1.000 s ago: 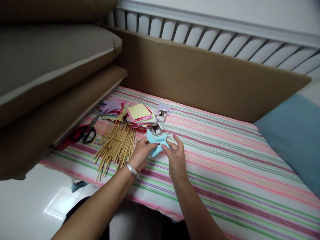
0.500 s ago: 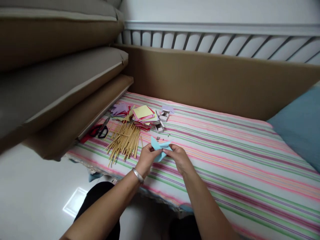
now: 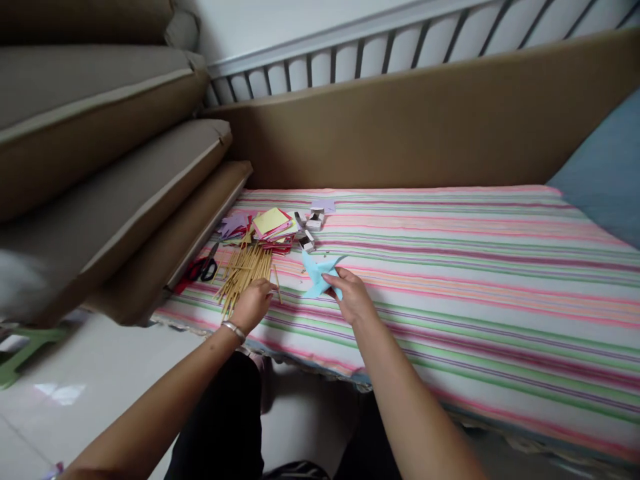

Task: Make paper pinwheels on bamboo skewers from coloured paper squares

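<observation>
Hands: two, left hand (image 3: pixel 254 303) and right hand (image 3: pixel 353 298)
Blue paper pinwheel (image 3: pixel 317 273): one, between right fingers
Scissors (image 3: pixel 203 267): one pair
Wooden sticks (image 3: pixel 243 270): many, uncountable, at left fingertips
Coloured paper stack (image 3: pixel 273 223): one

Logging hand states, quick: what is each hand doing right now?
Left hand: closed on a stick at the edge of the sticks.
Right hand: holding the blue paper pinwheel.

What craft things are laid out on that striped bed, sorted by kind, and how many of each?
Blue paper pinwheel, held by the right hand: 1
Pile of wooden sticks, touched by the left hand: 1
Stack of coloured paper squares: 1
Scissors: 1
Cluster of small white boxes, too small to count singly: 1
Total: 5
</observation>
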`<action>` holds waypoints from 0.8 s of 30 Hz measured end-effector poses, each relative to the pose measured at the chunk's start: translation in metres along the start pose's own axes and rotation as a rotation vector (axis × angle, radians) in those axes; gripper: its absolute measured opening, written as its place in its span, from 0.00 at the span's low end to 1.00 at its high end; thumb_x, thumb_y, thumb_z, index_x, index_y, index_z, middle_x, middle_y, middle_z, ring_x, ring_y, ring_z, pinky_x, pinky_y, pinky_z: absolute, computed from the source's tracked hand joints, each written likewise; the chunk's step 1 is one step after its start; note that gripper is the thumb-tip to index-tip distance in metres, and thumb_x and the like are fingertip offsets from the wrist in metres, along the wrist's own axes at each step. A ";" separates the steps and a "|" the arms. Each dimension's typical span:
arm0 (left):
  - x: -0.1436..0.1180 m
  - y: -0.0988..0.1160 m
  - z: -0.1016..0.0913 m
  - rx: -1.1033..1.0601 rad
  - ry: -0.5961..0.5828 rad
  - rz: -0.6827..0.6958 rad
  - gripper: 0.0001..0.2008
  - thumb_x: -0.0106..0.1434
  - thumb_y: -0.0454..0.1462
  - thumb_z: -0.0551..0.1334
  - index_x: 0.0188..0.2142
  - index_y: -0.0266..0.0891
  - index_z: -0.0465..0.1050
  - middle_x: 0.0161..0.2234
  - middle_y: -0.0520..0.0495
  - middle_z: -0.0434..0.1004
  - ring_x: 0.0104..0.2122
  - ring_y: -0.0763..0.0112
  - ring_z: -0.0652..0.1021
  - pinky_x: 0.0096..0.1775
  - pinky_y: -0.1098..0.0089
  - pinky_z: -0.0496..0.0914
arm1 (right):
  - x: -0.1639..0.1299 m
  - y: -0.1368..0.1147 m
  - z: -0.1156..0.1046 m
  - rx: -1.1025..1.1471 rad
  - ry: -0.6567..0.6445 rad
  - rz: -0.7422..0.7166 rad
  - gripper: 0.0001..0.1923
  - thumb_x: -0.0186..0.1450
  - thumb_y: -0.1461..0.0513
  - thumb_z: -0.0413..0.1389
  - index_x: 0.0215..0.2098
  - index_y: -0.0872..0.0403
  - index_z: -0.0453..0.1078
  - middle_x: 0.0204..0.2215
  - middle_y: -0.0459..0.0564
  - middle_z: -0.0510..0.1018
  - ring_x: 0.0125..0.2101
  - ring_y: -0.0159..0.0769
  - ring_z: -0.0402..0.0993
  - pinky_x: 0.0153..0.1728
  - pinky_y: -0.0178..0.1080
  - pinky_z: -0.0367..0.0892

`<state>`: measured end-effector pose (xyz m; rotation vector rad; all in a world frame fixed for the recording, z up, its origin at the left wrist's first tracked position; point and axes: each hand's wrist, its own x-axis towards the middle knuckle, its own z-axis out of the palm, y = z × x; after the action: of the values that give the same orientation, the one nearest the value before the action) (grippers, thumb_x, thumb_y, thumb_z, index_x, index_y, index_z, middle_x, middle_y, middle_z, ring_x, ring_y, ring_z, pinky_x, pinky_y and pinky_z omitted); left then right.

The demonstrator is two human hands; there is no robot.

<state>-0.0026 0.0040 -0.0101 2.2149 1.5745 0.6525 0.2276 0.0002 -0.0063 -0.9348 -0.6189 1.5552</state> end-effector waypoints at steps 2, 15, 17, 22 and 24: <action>0.009 0.002 0.009 0.265 -0.154 0.174 0.11 0.57 0.29 0.56 0.35 0.37 0.76 0.37 0.40 0.74 0.40 0.61 0.71 0.44 0.63 0.62 | 0.001 -0.003 0.000 0.023 -0.034 0.010 0.12 0.43 0.62 0.64 0.26 0.55 0.72 0.19 0.41 0.73 0.22 0.29 0.66 0.30 0.36 0.62; 0.067 0.026 0.001 0.293 -0.096 0.378 0.08 0.62 0.33 0.54 0.32 0.36 0.72 0.32 0.42 0.74 0.36 0.65 0.73 0.41 0.65 0.65 | 0.008 -0.026 -0.017 0.274 -0.150 -0.035 0.11 0.45 0.62 0.65 0.28 0.55 0.73 0.23 0.42 0.75 0.25 0.28 0.69 0.29 0.34 0.64; 0.073 0.032 0.000 0.215 0.007 0.350 0.07 0.62 0.34 0.54 0.34 0.37 0.71 0.33 0.43 0.75 0.36 0.66 0.74 0.40 0.66 0.66 | 0.011 -0.027 -0.016 0.307 -0.164 -0.042 0.12 0.45 0.62 0.65 0.29 0.54 0.73 0.25 0.42 0.76 0.27 0.29 0.70 0.29 0.33 0.65; 0.073 0.040 0.007 -0.484 0.219 0.023 0.05 0.54 0.37 0.63 0.29 0.37 0.71 0.28 0.48 0.74 0.31 0.70 0.74 0.37 0.68 0.67 | 0.018 -0.013 -0.014 0.351 -0.216 -0.017 0.13 0.46 0.63 0.66 0.30 0.53 0.73 0.25 0.41 0.77 0.27 0.28 0.72 0.29 0.32 0.66; 0.071 0.044 0.011 -0.839 0.161 -0.174 0.09 0.50 0.38 0.65 0.30 0.36 0.71 0.25 0.50 0.74 0.27 0.71 0.74 0.34 0.68 0.68 | 0.017 -0.004 -0.015 0.328 -0.244 0.002 0.13 0.46 0.63 0.67 0.30 0.53 0.73 0.25 0.42 0.77 0.25 0.28 0.72 0.28 0.32 0.66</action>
<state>0.0577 0.0565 0.0155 1.4169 1.2089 1.1875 0.2416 0.0158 -0.0147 -0.5037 -0.5103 1.7241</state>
